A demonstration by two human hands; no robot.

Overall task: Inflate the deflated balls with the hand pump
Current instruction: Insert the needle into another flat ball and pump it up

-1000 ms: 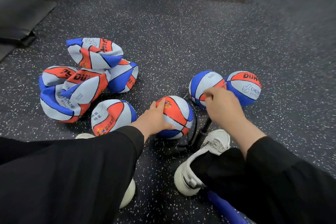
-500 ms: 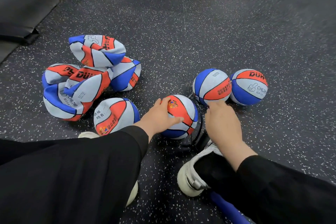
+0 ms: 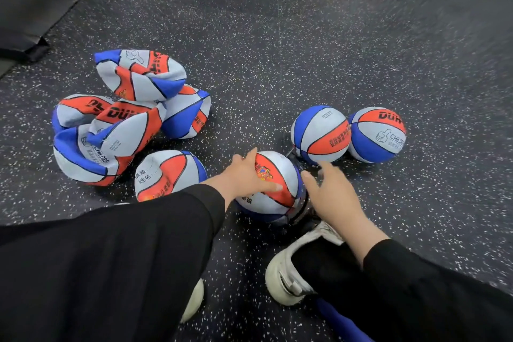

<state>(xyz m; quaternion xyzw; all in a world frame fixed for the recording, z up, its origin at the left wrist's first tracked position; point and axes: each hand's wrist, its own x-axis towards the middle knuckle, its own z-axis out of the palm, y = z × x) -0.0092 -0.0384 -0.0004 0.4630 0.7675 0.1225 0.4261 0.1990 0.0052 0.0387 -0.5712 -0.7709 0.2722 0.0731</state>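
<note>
My left hand [image 3: 244,178] cups the ball [image 3: 273,183] on the floor [image 3: 277,64] before my shoe [image 3: 294,266], while my right hand [image 3: 333,191] hovers beside it, fingers loose, holding nothing.

The right hand [image 3: 330,197] was up high a second ago, curled on top of the pump. Now it is down low with fingers spread, beside the ball [image 3: 273,186], at its 3 o'clock.

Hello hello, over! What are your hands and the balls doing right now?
Left hand resting open on round red-white-blue ball. Right hand open, off black pump. Crumpled flat balls waiting. Nothing blocking.
</note>
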